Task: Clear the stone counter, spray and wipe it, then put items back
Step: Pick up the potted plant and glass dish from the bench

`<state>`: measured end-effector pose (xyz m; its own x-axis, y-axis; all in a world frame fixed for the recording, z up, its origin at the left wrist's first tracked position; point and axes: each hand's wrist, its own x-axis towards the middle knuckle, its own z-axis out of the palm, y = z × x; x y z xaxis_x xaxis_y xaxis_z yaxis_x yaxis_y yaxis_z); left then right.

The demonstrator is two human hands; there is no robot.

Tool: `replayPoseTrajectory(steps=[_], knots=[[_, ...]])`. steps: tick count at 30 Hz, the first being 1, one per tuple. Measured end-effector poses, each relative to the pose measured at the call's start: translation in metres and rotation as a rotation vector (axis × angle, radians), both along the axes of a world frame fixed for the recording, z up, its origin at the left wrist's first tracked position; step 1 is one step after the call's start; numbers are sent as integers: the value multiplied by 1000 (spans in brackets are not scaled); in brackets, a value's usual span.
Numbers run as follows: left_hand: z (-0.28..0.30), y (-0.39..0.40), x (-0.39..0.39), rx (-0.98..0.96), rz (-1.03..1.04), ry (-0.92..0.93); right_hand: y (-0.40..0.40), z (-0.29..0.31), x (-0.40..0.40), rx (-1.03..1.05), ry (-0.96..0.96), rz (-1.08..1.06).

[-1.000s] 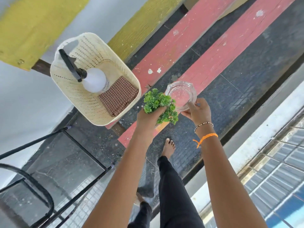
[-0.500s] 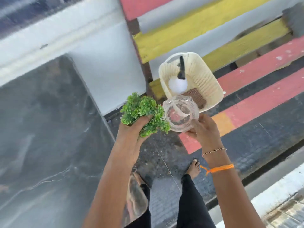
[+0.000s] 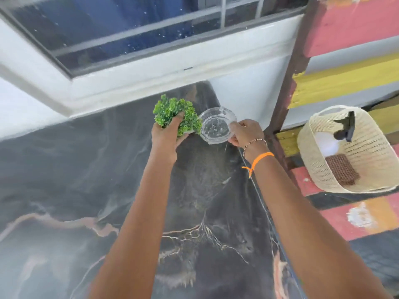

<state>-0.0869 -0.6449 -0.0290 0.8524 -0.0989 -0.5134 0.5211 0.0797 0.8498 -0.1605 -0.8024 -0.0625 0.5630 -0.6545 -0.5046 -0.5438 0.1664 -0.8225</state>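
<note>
dark veined stone counter (image 3: 86, 180) below window; basket (image 3: 319, 169) on floor (image 3: 356, 219).

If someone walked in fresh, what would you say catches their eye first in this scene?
Probably the bright green plant, gripped in the left hand over the far end of the dark veined stone counter. Right beside it, the right hand holds a clear glass dish. Off to the right sits a cream basket with a spray bottle inside.

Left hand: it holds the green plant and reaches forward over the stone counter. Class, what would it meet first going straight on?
Probably the white wall below the window sill, behind the counter; nothing else shows between, though depth is unclear.
</note>
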Motion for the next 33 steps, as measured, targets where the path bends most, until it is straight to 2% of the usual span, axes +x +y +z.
replayPoseTrajectory(steps=[7, 13, 16, 23, 27, 33], knots=[[-12, -15, 70, 36, 39, -49, -2, -10, 84, -91, 55, -11], [-15, -20, 93, 51, 39, -19, -5, -8, 116, -33, 65, -15], [-12, -19, 100, 64, -15, 33, -5, -7, 123, -22, 74, -35], [-20, -10, 111, 18, -91, -3, -2, -11, 125, -97, 98, -26], [-20, -12, 110, 23, -86, -17, 0, -13, 122, -127, 19, -85], [-24, -6, 102, -79, -124, -30, 5, -6, 115, -96, -32, -101]])
